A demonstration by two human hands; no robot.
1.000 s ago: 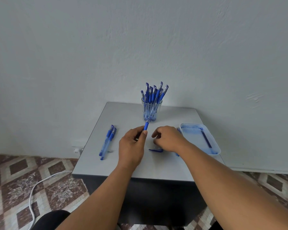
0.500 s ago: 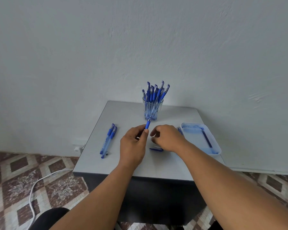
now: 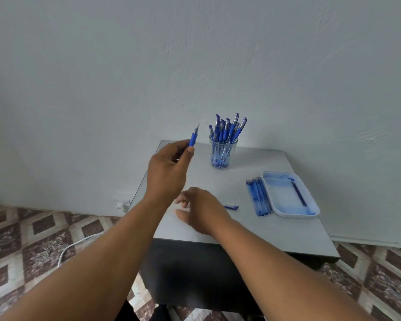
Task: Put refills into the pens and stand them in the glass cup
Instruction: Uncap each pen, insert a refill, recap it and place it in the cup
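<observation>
Raised left hand (image 3: 166,172) holds pen (image 3: 192,140) beside pen-filled glass cup (image 3: 223,152).

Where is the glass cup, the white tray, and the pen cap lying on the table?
glass cup (image 3: 223,156): head view, on its clear wall.
white tray (image 3: 278,195): head view, on its bare floor.
pen cap (image 3: 231,207): head view, on its middle.

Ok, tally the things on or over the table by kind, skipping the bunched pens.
Glass cup: 1
Tray: 1
Refill in the tray: 1
Cap on the table: 1
Pen held in the left hand: 1
Total: 5
</observation>
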